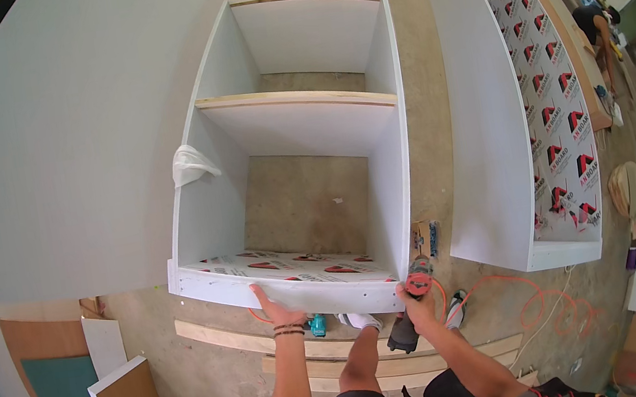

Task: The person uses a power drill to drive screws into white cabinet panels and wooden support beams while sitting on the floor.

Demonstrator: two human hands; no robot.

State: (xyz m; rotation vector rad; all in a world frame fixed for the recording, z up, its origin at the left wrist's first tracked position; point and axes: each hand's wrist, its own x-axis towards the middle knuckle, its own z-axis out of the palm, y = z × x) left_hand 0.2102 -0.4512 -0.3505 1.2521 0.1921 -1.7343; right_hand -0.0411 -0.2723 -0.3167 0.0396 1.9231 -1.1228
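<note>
A long white cabinet carcass point(394, 187) lies open side up before me, with cross dividers. At its near end board point(325, 299), my left hand point(279, 309) has its thumb up against the face; the other fingers are mostly hidden. My right hand point(419, 307) is wrapped around a red and black power tool point(419, 285) at the board's right corner. Whether the tool is a drill or a nailer I cannot tell. A white cloth or bag point(192, 165) hangs over the carcass's left side.
A second white carcass point(478, 117) stands on the right. An orange hose point(526, 300) coils over the concrete floor. Wooden strips point(324, 349) lie around my feet, near a teal tool point(318, 326). Panels point(57, 377) lean at the left. Another person point(598, 25) bends at the far right.
</note>
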